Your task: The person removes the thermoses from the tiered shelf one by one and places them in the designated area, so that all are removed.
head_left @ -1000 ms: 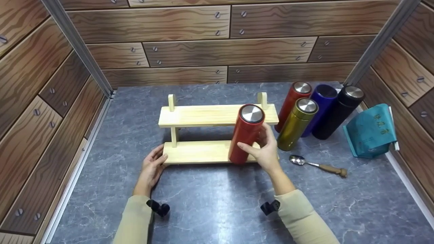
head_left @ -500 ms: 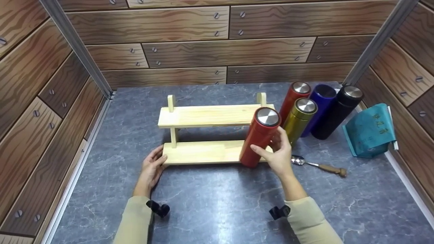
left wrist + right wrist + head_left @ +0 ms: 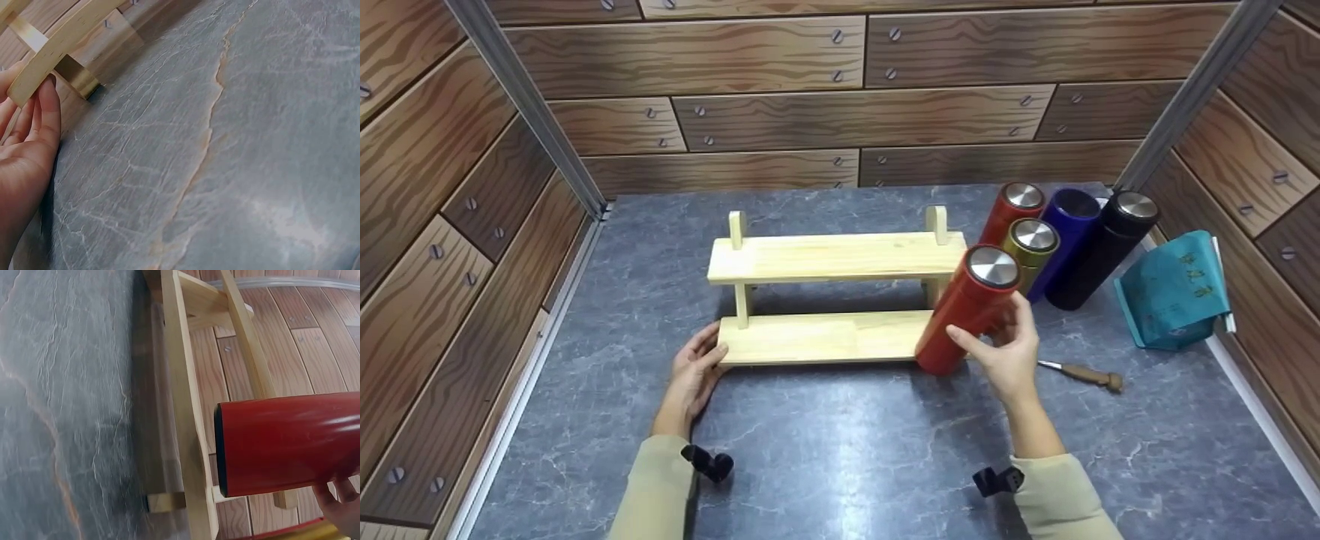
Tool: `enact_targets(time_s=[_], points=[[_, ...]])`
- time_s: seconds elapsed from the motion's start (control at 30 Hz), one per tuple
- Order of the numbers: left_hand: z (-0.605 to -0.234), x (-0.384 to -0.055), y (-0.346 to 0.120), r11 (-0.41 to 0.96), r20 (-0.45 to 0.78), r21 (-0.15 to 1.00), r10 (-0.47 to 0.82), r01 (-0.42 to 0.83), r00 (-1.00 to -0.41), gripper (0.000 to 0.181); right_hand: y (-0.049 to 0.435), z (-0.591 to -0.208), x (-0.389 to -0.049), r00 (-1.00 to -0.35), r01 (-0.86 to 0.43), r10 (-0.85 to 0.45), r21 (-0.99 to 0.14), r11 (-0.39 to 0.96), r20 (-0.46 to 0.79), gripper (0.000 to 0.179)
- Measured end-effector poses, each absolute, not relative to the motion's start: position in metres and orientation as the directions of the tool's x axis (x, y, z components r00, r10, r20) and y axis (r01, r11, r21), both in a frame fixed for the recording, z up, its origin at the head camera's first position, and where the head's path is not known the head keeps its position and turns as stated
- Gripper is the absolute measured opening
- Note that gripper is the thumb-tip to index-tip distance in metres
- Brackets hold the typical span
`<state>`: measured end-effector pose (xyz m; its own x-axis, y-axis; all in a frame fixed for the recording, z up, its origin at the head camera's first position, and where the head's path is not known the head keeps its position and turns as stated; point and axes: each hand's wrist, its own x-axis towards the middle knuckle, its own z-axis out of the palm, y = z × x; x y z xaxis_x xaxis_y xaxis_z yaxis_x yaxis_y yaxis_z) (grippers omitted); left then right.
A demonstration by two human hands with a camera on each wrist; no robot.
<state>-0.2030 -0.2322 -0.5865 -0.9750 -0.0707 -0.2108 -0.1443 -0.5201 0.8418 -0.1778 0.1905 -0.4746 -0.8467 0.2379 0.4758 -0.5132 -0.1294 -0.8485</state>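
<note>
A two-tier pale wooden rack [image 3: 817, 335] stands in the middle of the table. My left hand [image 3: 694, 373] grips the left end of its lower board, thumb on top; the left wrist view shows fingers [image 3: 48, 101] under the board's end. My right hand [image 3: 1009, 361] holds a red thermos flask [image 3: 964, 319] with a steel lid around its body, from the right. The flask tilts, its base in front of the lower board's right end. In the right wrist view the dark base of this flask [image 3: 287, 447] overlaps the rack.
Behind the held flask stand another red flask [image 3: 1011, 214], a gold flask [image 3: 1030, 251], a blue flask [image 3: 1065, 232] and a black flask [image 3: 1099, 259]. A teal pouch [image 3: 1174, 292] stands farther right. A wooden-handled spoon [image 3: 1084, 373], its bowl hidden, lies near my right hand.
My right hand has carried the red thermos flask to the right along the rack, now covering part of the gold flask and the spoon's bowl. The left hand has kept its place.
</note>
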Motion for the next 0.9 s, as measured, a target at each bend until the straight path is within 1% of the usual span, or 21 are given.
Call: enact_targets(time_s=[0.13, 0.3, 0.63, 0.8, 0.9], points=[[-0.586, -0.203, -0.233, -0.527, -0.21, 0.838, -0.067, -0.144, -0.975, 0.056, 0.198, -0.474, -0.175, -0.844, -0.514, 0.263, -0.846, -0.145, 0.467, 0.073], [-0.586, -0.203, -0.233, -0.528, -0.196, 0.839, -0.072, -0.129, -0.978, 0.056, 0.209, -0.472, -0.171, -0.845, -0.499, 0.295, -0.856, -0.133, 0.447, 0.073], [-0.587, -0.204, -0.232, -0.541, -0.199, 0.831, -0.074, -0.128, -0.977, 0.054, 0.232, -0.473, -0.166, -0.826, -0.512, 0.346, -0.849, -0.129, 0.446, 0.074], [-0.588, -0.204, -0.232, -0.526, -0.192, 0.841, -0.068, -0.129, -0.979, 0.056, 0.244, -0.473, -0.164, -0.815, -0.518, 0.373, -0.846, -0.127, 0.443, 0.074], [-0.587, -0.203, -0.232, -0.519, -0.199, 0.844, -0.072, -0.134, -0.977, 0.057, 0.25, -0.473, -0.162, -0.817, -0.514, 0.385, -0.845, -0.148, 0.43, 0.075]])
